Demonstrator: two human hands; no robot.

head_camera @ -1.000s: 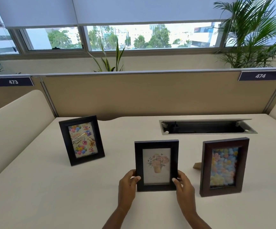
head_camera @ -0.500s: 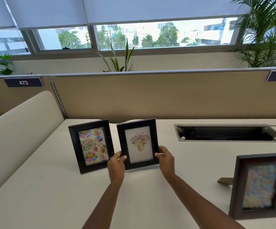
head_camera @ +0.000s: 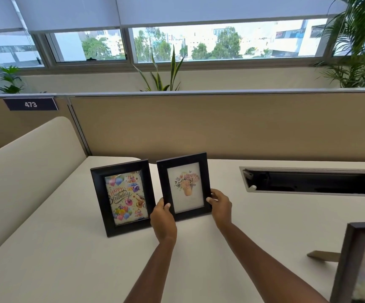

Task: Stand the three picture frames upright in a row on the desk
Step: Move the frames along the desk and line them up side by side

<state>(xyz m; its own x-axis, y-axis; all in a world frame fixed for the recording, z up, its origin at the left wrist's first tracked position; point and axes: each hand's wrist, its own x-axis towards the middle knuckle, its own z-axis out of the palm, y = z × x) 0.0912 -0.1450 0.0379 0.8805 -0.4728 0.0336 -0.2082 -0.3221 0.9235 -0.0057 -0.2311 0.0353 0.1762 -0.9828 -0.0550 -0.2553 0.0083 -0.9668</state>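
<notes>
A black frame with a birthday card (head_camera: pixel 123 196) stands upright on the white desk (head_camera: pixel 67 259), left of centre. Right beside it, almost touching, is a black frame with a flower-pot picture (head_camera: pixel 184 185), upright. My left hand (head_camera: pixel 163 221) grips its lower left corner and my right hand (head_camera: pixel 219 206) grips its lower right edge. Whether its base rests on the desk I cannot tell. A dark brown frame with a pastel picture (head_camera: pixel 361 263) stands at the lower right, cut off by the image edge, its easel leg (head_camera: pixel 323 255) showing behind.
An open cable tray (head_camera: pixel 312 182) is sunk into the desk at the right rear. A beige partition (head_camera: pixel 199 127) runs along the back, with a cream divider (head_camera: pixel 24 171) on the left. Plants stand behind the partition by the window.
Both hands carried the flower frame from the front middle of the desk back and left, up against the birthday frame. The view shifted left, pushing the brown frame to the right edge.
</notes>
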